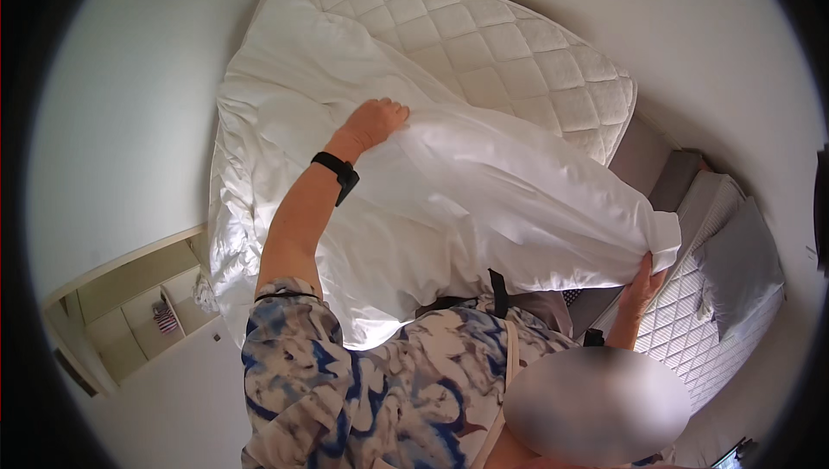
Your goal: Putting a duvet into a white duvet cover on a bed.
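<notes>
A large white sheet [453, 197], rumpled and folded, lies across a quilted cream mattress [492, 35] in front of me. It covers the left and near parts, while the mattress's far right side shows bare. My left hand [375, 120], with a black band on its wrist, is closed in a fist on a pinch of the sheet near the middle of the bed. Off to the right, my right hand [641, 287] holds a corner of the sheet out past the mattress edge. My right fingers are partly hidden by the cloth.
On the right is a second mattress [693, 339] with a grey pillow [745, 268] on it. Grey upholstered blocks [673, 181] stand between the two mattresses. Walls border the bed at the left and far side. At lower left, an open cabinet [120, 333] holds a striped cloth [164, 318].
</notes>
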{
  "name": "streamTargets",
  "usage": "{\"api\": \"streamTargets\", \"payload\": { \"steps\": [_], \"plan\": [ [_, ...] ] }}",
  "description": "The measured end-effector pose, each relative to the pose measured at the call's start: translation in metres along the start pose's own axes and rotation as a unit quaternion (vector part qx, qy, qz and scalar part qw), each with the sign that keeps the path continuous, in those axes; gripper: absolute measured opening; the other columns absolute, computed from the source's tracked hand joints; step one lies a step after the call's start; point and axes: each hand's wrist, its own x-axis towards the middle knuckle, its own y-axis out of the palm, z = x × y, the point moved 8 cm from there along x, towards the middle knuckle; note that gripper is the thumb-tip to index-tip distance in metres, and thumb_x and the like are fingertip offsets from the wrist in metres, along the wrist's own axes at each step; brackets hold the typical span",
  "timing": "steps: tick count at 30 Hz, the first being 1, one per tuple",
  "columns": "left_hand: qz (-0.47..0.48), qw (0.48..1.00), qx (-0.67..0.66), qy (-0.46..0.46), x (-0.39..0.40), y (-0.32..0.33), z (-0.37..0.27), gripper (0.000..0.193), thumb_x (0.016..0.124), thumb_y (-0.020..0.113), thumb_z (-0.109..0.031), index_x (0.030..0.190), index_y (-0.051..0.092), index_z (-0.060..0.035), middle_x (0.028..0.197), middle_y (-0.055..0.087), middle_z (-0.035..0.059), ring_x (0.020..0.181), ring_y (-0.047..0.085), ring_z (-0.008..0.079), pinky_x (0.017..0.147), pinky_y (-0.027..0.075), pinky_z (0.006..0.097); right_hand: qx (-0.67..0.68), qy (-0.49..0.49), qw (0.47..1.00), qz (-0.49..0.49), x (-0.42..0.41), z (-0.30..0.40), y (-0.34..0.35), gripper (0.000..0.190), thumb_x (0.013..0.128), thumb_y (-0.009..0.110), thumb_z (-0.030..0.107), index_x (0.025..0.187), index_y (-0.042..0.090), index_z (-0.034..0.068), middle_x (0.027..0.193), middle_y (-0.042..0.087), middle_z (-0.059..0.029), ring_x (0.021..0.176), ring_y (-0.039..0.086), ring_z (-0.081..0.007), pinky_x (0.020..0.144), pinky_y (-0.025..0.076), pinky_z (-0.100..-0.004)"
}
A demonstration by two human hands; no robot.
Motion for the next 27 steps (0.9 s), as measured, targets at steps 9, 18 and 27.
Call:
{"api": "streamTargets", "payload": {
  "steps": [9,18,27],
  "plan": [
    [-0.44,0.802,-0.161,-0.371,0.039,-0.099,0.062,0.051,0.071,0.059,-0.014,0.12,0.046,-0.0098,0.103,0.052,0.0148,0.091,0.052,0.0299,0.077,0.041,0.0387,0.069,-0.036,0.997,-0.006,0.047,0.013,0.051,0.039,0.084,0.054,0.014,0.118,0.041,-0.001,0.113,0.049,-0.0076,0.102,0.047,-0.0163,0.091,0.034,-0.0281],
    [-0.016,0.877,-0.292,-0.38,-0.035,0.065,-0.131,0.068,0.076,0.058,-0.038,0.132,0.028,-0.0117,0.135,0.026,0.018,0.124,0.024,0.0339,0.098,0.022,0.0485,-0.055,-0.112,0.991,0.046,0.091,0.007,0.083,0.03,0.081,0.054,0.011,0.106,0.048,-0.004,0.096,0.054,-0.0079,0.086,0.051,-0.0149,0.076,0.04,-0.0264],
    [0.119,0.8,-0.212,-0.549,-0.189,0.036,-0.262,0.059,0.079,0.055,-0.035,0.129,0.034,-0.0118,0.134,0.029,0.0165,0.124,0.026,0.0329,0.099,0.022,0.0488,0.018,-0.097,0.984,0.145,0.146,0.045,0.129,0.032,0.081,0.054,0.011,0.108,0.046,-0.004,0.099,0.053,-0.0093,0.084,0.053,-0.0178,0.077,0.043,-0.0282]
  ]
}}
